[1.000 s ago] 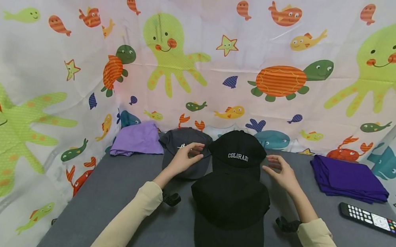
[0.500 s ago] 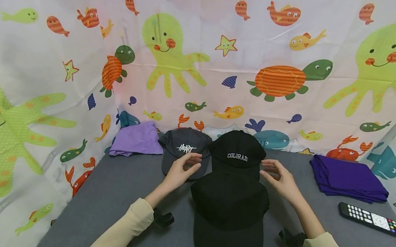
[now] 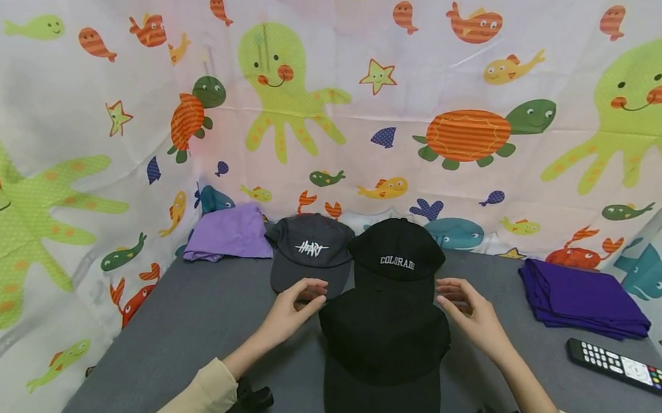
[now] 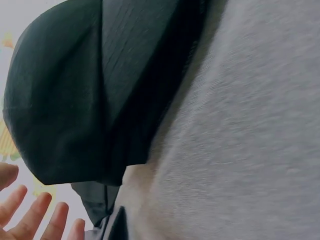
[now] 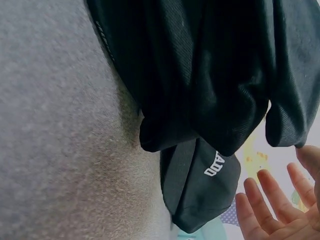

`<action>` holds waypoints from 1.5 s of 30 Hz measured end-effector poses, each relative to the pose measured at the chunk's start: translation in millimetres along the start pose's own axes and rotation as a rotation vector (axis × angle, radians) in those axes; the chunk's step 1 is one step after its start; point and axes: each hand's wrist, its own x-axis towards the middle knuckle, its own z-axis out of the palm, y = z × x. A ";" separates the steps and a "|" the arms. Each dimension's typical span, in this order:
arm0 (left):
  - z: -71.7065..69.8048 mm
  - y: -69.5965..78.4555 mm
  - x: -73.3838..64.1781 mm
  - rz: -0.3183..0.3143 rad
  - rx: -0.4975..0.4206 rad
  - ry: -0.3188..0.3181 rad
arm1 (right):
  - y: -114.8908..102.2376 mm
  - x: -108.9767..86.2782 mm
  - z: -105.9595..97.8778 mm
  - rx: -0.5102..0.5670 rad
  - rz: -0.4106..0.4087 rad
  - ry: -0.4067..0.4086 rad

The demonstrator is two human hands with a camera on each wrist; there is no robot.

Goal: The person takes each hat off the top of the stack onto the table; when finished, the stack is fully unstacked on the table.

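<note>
A black cap (image 3: 383, 371) lies nearest on the grey table, its brim toward me. Behind it sits another black cap (image 3: 402, 240) lettered COLORADO; left of that is a dark grey cap (image 3: 312, 231) lettered HEART. My left hand (image 3: 291, 312) hovers at the near cap's left, fingers relaxed and holding nothing, overlapping the grey cap's brim in the head view. On the other side, my right hand (image 3: 478, 320) has loosely bent fingers with nothing in them. In the right wrist view its thumb tip comes right at the edge of the near cap (image 5: 225, 75).
A lilac folded cloth (image 3: 229, 233) lies at the back left of the table (image 3: 175, 338). Toward the right are a folded purple cloth (image 3: 582, 298) and a black remote control (image 3: 621, 367). A sea-animal printed curtain (image 3: 411, 61) hangs behind and along the sides.
Both hands have drawn back toward me from beside the COLORADO cap to beside the near cap. The HEART lettering has come into sight. The caps stay where they were.
</note>
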 end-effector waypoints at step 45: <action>36.3 -13.1 -43.2 -0.283 -0.338 -0.069 | 5.1 -67.9 35.2 0.184 0.033 0.037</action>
